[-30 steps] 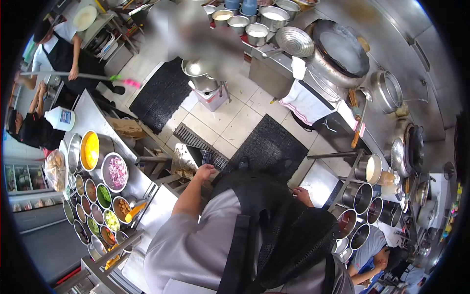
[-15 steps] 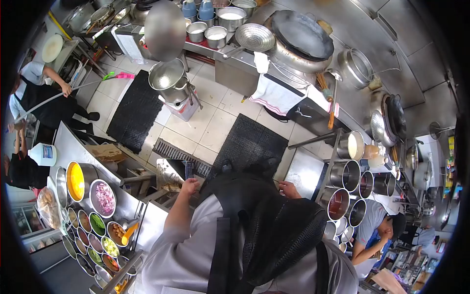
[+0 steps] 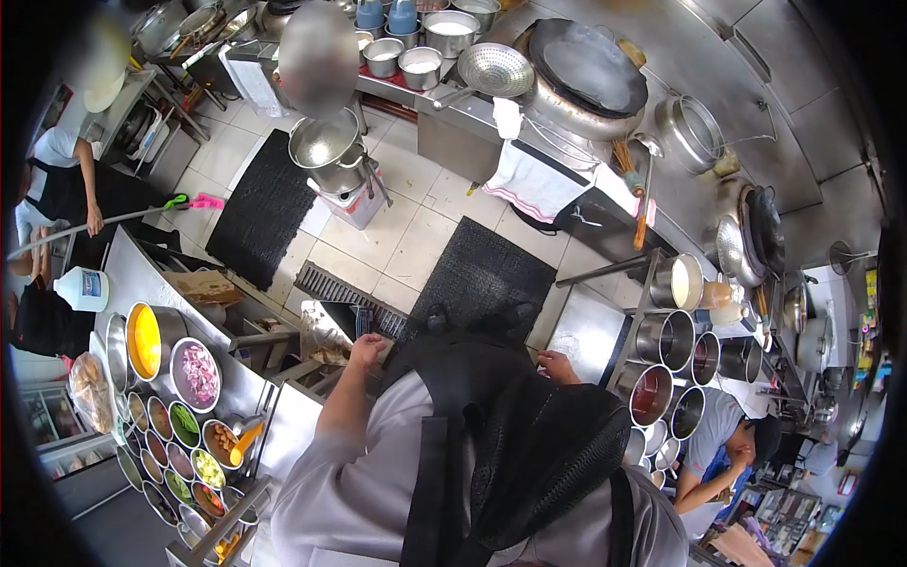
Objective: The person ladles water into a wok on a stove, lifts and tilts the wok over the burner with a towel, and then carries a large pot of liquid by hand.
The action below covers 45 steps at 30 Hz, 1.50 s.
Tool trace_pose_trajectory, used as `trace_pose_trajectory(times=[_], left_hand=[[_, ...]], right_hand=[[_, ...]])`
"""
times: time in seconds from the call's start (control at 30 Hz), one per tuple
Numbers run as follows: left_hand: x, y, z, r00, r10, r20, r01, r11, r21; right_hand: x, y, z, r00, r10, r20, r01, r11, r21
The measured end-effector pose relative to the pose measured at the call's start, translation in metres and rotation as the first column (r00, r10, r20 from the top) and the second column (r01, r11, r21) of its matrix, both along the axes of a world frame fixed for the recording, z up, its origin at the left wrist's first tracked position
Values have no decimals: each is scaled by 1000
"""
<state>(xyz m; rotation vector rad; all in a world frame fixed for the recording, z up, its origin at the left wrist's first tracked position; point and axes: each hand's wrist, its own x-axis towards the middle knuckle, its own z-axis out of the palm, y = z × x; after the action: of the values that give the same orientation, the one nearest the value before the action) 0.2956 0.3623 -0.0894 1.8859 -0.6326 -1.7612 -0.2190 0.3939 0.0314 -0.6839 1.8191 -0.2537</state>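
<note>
My left hand [image 3: 367, 350] hangs beside my dark apron [image 3: 453, 364]. Its fingers are loosely bent and slightly apart, and nothing shows in them. Nearest to it are the open shelf space under the left counter and a pale tray-like container [image 3: 323, 326]. On the other side of the apron is my right hand [image 3: 556, 365], with loosely bent fingers and nothing visible in them. Close to that hand stands a low steel surface [image 3: 588, 331]. Both hands are small in view, and the undersides of the fingers are hidden.
On the left counter are a bowl of chopped onion [image 3: 196, 376], a pot of yellow liquid [image 3: 145, 342] and several ingredient tins. A large pot [image 3: 326, 151] stands on the tiled floor beyond a black mat [image 3: 477, 283]. Woks [image 3: 588, 66] line the back; a person [image 3: 71, 180] holds a pole.
The person at the left has lowered the pole and shifted their arm; its pink end has moved left and down. My hands have barely moved, and the whole view has shifted slightly.
</note>
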Motion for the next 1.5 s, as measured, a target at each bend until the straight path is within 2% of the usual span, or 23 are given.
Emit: trace_pose_trajectory(times=[0.03, 0.27, 0.33, 0.43, 0.53, 0.67, 0.83, 0.93, 1.03, 1.17, 1.27, 1.37, 1.47, 1.5], left_hand=[[1, 0, 2, 1000, -24, 10, 23, 998, 56], [-2, 5, 12, 995, -41, 94, 36, 998, 54], [-2, 6, 12, 996, -37, 84, 32, 998, 59], [-8, 5, 16, 996, -2, 85, -3, 998, 58], [-11, 3, 17, 998, 24, 62, -26, 999, 21], [-12, -1, 10, 996, -40, 76, 39, 999, 6], [-12, -2, 16, 985, -107, 138, 109, 994, -9], [-13, 0, 14, 989, -44, 139, 47, 999, -18], [-13, -2, 14, 976, -108, 191, 109, 994, 8], [-18, -5, 28, 986, -68, 151, 67, 998, 13], [-19, -8, 27, 984, -88, 154, 91, 996, -16], [-18, -8, 13, 984, -69, 162, 73, 997, -20], [-20, -9, 19, 993, -32, 115, 38, 998, -46], [-21, -10, 23, 982, -50, 183, 58, 997, -41]], right_hand=[[-2, 2, -5, 1000, 1, 3, -1, 1000, 9], [-10, 12, -22, 999, -20, 30, 21, 999, -24], [-11, 14, -21, 998, -27, 56, 30, 998, -52], [-11, 12, -18, 1000, 29, -3, -29, 999, -26], [-12, 13, -19, 1000, 18, -12, -18, 1000, -18], [-17, 15, -28, 1000, 26, 13, -25, 999, -41], [-16, 15, -24, 998, 56, -4, -56, 997, -52], [-15, 16, -22, 998, 58, -11, -58, 997, -55], [-15, 16, -19, 997, 70, -34, -71, 997, -41], [-19, 17, -18, 998, 52, -31, -53, 998, -36], [-19, 14, -11, 998, 54, -27, -55, 998, -33], [-18, 11, -8, 998, 51, -24, -52, 998, -36], [-15, 10, 1, 999, 45, -18, -46, 998, -40], [-14, 9, 3, 999, 46, -19, -47, 998, -33]])
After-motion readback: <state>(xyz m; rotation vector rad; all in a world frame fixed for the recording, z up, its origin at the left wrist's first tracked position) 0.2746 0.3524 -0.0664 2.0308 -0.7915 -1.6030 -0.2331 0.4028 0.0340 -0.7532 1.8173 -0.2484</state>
